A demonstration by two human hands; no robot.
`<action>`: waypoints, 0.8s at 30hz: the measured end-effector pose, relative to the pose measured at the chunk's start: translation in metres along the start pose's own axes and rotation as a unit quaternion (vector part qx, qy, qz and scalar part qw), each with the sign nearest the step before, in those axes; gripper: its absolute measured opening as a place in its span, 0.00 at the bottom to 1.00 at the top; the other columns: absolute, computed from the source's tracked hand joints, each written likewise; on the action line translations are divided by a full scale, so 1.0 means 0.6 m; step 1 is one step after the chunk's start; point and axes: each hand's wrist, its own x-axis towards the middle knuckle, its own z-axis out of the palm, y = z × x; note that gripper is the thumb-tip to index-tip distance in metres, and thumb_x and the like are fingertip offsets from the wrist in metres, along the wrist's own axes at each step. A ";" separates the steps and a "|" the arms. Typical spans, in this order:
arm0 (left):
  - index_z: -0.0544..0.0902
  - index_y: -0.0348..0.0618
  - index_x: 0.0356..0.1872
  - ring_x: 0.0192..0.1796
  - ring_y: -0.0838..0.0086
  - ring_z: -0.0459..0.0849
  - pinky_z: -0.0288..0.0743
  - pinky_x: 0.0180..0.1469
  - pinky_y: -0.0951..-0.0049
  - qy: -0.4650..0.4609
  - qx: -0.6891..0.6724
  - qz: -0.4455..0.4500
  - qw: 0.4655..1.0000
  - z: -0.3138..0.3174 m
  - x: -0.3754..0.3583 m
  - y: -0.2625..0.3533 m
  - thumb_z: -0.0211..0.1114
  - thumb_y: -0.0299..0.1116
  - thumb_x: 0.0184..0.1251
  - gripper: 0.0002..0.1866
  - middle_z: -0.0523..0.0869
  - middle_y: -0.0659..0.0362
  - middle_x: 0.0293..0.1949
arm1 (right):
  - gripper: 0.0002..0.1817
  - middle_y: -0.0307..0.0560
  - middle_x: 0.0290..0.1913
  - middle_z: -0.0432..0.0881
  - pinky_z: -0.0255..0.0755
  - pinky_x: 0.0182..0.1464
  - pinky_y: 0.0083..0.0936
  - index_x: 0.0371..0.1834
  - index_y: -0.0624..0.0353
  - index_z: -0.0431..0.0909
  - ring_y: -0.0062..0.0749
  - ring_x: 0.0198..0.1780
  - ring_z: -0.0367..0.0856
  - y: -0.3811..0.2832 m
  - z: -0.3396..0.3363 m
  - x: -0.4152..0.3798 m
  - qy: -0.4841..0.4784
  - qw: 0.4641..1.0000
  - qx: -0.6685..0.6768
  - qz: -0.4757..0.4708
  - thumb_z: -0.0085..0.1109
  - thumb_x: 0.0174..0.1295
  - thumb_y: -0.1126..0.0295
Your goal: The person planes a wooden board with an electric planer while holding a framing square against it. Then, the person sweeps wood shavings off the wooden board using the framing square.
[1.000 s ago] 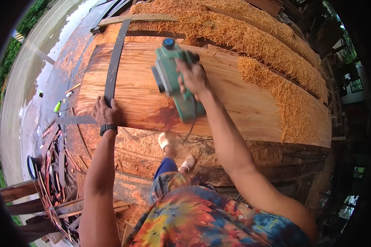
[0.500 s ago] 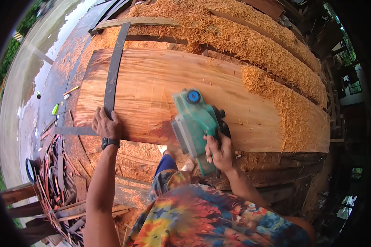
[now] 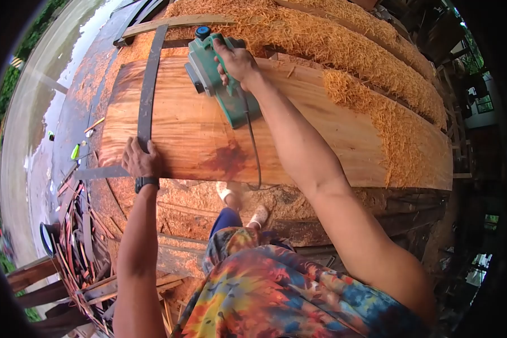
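A wide reddish-brown board (image 3: 304, 129) lies across the view, with curly shavings over its right part and a dark red patch near its lower edge. My right hand (image 3: 236, 65) is wrapped round the handle of a green power planer (image 3: 208, 70) at the board's far edge, its cord trailing down over the wood. At the board's lower left, my left hand (image 3: 141, 158) is on the corner of a dark L-shaped square (image 3: 147, 93). One arm of the square crosses the board and the other sticks out to the left. The left fingers show, resting over the metal.
Shavings (image 3: 332, 48) are heaped behind the board over wooden beams. Scrap wood strips (image 3: 81, 242) pile up at lower left beside a dark round container (image 3: 48, 238). A bright green object (image 3: 75, 151) lies at the left. My feet are below the board's near edge.
My right hand has carried the planer up and left to the far edge, uncovering more of the dark red patch. My left hand stays at the square's corner.
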 end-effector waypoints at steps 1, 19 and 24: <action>0.77 0.44 0.66 0.73 0.55 0.69 0.54 0.76 0.52 -0.001 0.000 0.004 1.000 0.001 -0.001 -0.002 0.61 0.49 0.68 0.29 0.76 0.52 0.70 | 0.33 0.41 0.22 0.75 0.71 0.20 0.26 0.41 0.65 0.78 0.24 0.17 0.72 0.004 -0.006 -0.016 -0.009 1.000 -0.001 -0.001 0.56 0.71 0.38; 0.78 0.42 0.65 0.73 0.54 0.71 0.58 0.74 0.50 0.018 0.014 0.001 1.000 0.013 -0.002 -0.003 0.60 0.48 0.70 0.28 0.75 0.51 0.71 | 0.33 0.41 0.23 0.75 0.69 0.24 0.21 0.53 0.70 0.72 0.21 0.19 0.72 0.066 -0.143 -0.570 -0.009 0.996 0.001 0.084 0.52 0.75 0.42; 0.78 0.43 0.65 0.73 0.55 0.71 0.58 0.74 0.51 0.004 0.013 -0.004 1.000 0.008 -0.001 -0.001 0.61 0.48 0.70 0.28 0.75 0.52 0.71 | 0.28 0.40 0.21 0.73 0.67 0.22 0.21 0.49 0.65 0.73 0.20 0.17 0.70 0.051 -0.124 -0.434 -0.002 0.998 -0.016 0.064 0.50 0.77 0.44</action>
